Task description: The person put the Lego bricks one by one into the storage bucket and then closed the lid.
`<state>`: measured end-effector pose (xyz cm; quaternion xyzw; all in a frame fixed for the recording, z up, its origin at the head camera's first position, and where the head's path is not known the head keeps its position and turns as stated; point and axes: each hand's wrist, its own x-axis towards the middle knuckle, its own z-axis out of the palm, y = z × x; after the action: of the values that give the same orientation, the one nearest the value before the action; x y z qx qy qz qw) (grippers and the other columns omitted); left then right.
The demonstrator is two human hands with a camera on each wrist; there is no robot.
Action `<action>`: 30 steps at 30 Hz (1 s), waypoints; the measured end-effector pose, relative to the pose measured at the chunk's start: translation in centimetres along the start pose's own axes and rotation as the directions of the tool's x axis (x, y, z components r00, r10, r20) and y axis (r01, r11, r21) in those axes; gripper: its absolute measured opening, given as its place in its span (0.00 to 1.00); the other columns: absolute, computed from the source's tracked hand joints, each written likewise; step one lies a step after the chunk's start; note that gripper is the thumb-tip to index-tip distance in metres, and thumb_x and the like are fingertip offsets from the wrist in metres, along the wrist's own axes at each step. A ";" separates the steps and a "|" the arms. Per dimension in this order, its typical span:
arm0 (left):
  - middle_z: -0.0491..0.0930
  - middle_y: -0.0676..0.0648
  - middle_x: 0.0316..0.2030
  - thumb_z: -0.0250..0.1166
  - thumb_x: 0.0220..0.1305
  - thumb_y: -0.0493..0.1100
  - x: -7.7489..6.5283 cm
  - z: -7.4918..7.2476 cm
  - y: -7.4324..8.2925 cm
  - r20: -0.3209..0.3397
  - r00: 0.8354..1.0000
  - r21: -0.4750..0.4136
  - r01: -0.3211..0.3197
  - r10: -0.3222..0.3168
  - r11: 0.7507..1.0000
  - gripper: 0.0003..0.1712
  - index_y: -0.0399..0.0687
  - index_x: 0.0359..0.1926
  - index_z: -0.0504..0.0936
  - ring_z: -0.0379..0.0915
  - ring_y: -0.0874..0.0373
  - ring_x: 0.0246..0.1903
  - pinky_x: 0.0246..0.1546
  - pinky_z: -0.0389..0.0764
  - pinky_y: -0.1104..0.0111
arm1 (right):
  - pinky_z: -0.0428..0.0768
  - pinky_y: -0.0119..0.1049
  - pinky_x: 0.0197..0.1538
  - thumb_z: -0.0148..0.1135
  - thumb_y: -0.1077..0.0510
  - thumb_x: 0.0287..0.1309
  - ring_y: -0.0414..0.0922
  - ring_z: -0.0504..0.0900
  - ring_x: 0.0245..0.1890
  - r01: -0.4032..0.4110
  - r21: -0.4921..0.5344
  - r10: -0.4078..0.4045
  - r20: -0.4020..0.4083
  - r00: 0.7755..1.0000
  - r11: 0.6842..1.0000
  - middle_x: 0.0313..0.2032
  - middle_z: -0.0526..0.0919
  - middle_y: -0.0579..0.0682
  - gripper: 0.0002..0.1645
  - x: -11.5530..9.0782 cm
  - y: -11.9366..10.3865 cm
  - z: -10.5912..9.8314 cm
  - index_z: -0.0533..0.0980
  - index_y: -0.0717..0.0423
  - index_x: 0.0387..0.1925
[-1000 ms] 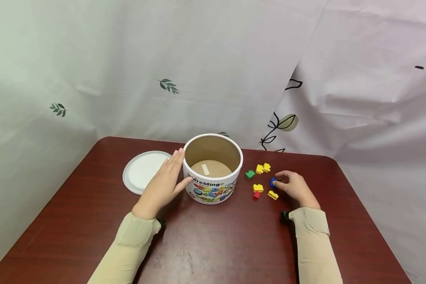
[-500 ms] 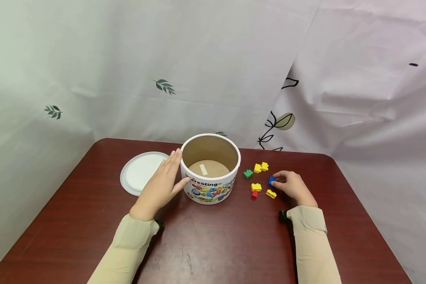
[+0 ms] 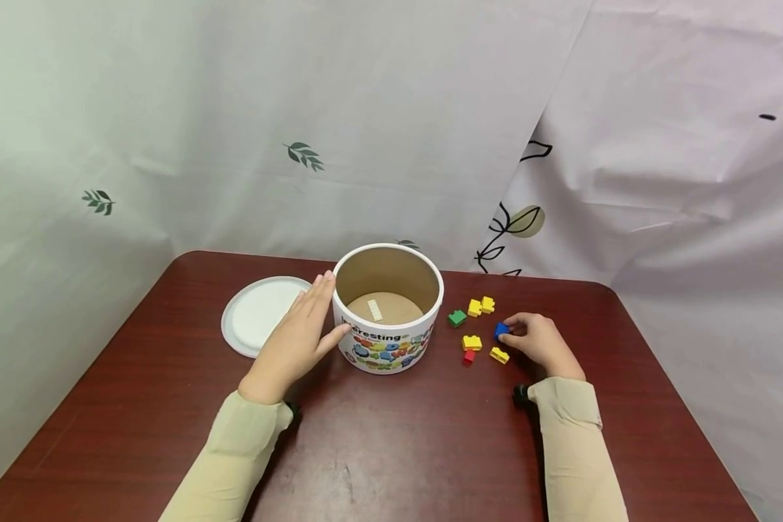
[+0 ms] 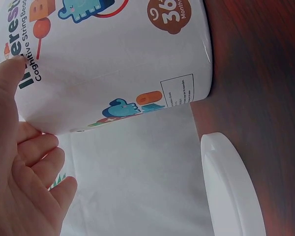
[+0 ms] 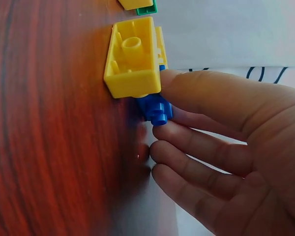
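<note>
We pinch blue block (image 3: 501,330) in right hand (image 3: 544,345): likely light, stiff, best held by sides; left hand (image 3: 292,346), fingers straight, touches tub (image 3: 385,355).

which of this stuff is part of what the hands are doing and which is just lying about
Part of the job, it seems:
blue block, pinched by the right hand
bucket, with the left hand against it
yellow blocks, green block and red block nearby, probably

Just lying about, apparently:
white lid, left of the bucket
pale strip inside the bucket
</note>
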<state>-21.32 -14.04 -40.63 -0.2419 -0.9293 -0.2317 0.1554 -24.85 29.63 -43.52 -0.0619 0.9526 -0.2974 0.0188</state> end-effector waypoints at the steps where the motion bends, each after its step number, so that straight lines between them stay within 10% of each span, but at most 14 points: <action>1: 0.52 0.37 0.78 0.65 0.71 0.54 0.0 0.0 0.0 0.000 1.000 -0.001 0.000 0.000 1.000 0.49 0.36 0.79 0.50 0.47 0.45 0.77 0.74 0.54 0.44 | 0.83 0.55 0.52 0.70 0.58 0.63 0.57 0.84 0.44 0.003 -0.002 -0.003 -0.002 1.000 1.000 0.44 0.85 0.63 0.20 0.0 0.0 0.0 0.81 0.69 0.50; 30: 0.53 0.37 0.77 0.65 0.71 0.53 0.1 0.2 -0.2 -0.019 1.000 0.003 -0.012 0.012 1.000 0.49 0.36 0.79 0.50 0.48 0.44 0.77 0.74 0.54 0.44 | 0.84 0.54 0.50 0.74 0.59 0.59 0.55 0.83 0.44 0.145 -0.029 -0.147 -0.157 0.977 0.989 0.45 0.83 0.59 0.20 -0.7 -4.1 -1.3 0.81 0.65 0.50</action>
<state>-21.53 -14.08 -40.90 -0.2453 -0.9267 -0.2315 0.1658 -23.87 27.14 -40.16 -0.1079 0.9465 -0.2936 -0.0796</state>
